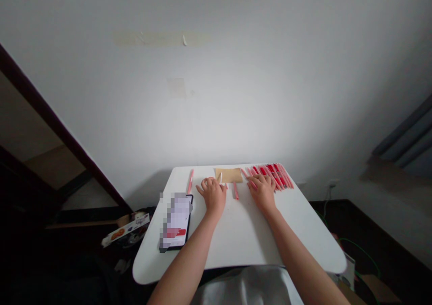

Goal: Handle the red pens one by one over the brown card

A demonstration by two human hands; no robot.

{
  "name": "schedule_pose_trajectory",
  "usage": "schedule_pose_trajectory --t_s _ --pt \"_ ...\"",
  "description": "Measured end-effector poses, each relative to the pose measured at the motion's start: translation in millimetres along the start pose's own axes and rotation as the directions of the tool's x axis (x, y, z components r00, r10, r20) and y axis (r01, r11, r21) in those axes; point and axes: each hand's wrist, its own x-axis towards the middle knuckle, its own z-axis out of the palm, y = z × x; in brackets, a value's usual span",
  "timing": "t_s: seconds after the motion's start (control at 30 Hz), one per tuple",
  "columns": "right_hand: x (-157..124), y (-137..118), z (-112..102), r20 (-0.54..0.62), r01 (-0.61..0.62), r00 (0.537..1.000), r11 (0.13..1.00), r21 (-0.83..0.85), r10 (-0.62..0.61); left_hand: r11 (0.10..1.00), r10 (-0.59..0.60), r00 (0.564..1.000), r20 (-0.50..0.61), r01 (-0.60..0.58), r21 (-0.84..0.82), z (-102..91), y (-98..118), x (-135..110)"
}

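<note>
Over the white table (251,237), my left hand (213,198) has its fingers bent and slightly fanned, with a slim white stick (221,177) upright between thumb and forefinger. My right hand (263,192) is closed at the fingertips around a pink pen (253,185), close to a row of pens (278,176) in pink and red. A tan rectangular piece (231,175) lies flat beyond and between both hands. Just in front of it is a short pink tube (236,191). Small pink bits by my left thumb are partly hidden.
To the left lie a single pink pen (191,181) and a phone (178,224) with a lit, partly blurred screen. A wall (236,93) rises behind the table's far edge. On the floor at left is a printed box (125,230); a green cable (362,251) runs at right.
</note>
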Motion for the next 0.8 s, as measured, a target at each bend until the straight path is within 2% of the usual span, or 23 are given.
schedule_pose_trajectory --t_s 0.27,0.8 --pt "-0.4 -0.4 -1.0 0.001 -0.005 1.0 1.0 0.01 0.005 0.999 0.027 0.998 0.059 -0.029 0.029 1.4 -0.2 -1.8" --pt "-0.6 -1.7 -3.1 0.023 -0.012 1.0 0.999 0.04 0.011 0.999 0.032 0.997 0.067 -0.032 -0.003 -1.0 0.5 -1.5"
